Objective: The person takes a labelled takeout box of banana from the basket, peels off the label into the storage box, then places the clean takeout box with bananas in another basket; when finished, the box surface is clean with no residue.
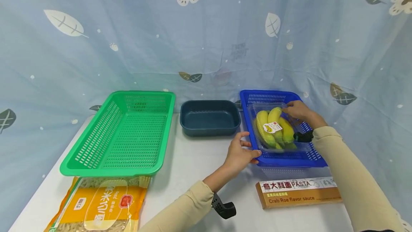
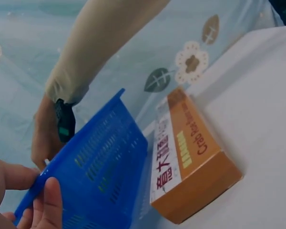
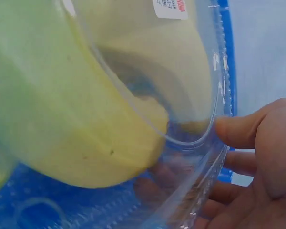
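In the head view, a clear plastic box of bananas (image 1: 275,119) with a white label lies within the blue basket (image 1: 280,162). My right hand (image 1: 299,111) holds the box at its far right corner. The right wrist view shows the thumb on the edge of the clear box (image 3: 200,136) and fingers curled below, partly seen through the plastic. At the basket's near left corner is my left hand (image 1: 239,154). The left wrist view has its thumb and fingers (image 2: 51,202) pinching the rim of the basket (image 2: 105,157).
A pasta box (image 1: 299,192) lies in front of the blue basket. Beside that basket, to the left, stands a dark teal tub (image 1: 210,131). Farther left is a green basket (image 1: 111,172), with an orange and clear food bag (image 1: 99,203) before it. A patterned curtain (image 1: 206,38) hangs behind.
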Available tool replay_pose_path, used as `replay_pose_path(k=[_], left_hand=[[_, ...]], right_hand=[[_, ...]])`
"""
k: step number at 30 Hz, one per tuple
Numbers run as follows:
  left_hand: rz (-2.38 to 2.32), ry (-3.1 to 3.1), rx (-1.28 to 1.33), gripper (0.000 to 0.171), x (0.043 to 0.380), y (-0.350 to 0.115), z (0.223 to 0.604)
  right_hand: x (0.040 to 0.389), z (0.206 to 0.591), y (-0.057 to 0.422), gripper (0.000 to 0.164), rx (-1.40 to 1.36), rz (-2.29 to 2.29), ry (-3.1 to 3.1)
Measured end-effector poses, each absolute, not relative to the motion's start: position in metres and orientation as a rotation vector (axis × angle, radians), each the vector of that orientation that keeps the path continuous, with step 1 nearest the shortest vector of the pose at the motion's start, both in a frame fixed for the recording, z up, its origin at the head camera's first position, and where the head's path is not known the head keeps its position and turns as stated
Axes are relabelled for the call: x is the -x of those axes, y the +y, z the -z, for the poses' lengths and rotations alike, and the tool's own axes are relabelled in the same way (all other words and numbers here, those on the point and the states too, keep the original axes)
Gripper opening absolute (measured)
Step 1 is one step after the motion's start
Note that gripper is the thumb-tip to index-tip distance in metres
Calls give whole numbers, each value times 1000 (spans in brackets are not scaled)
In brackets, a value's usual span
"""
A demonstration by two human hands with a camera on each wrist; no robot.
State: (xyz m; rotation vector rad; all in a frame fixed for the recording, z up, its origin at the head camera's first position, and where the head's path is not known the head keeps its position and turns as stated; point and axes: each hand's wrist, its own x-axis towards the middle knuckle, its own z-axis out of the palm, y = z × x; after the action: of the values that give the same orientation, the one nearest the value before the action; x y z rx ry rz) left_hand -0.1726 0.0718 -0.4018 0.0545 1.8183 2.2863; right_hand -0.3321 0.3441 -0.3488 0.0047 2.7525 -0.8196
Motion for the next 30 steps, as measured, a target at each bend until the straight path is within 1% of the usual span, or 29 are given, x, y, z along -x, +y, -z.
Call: replay_pose_path(k=[11, 17, 23, 30], left_hand=[[-2269, 1845, -56, 68, 170, 73, 401], [-2251, 1848, -85, 70, 170, 69, 401], [-2106, 1968, -145, 74, 166, 59, 395], [-1916, 2305, -261, 78, 163, 49, 379]], right_hand=[[318, 334, 351, 61, 39, 975, 2880], [309, 321, 354, 67, 45, 984, 2956], [293, 306, 356, 69, 79, 979, 3084], [277, 285, 350, 72, 57, 1115, 3135]])
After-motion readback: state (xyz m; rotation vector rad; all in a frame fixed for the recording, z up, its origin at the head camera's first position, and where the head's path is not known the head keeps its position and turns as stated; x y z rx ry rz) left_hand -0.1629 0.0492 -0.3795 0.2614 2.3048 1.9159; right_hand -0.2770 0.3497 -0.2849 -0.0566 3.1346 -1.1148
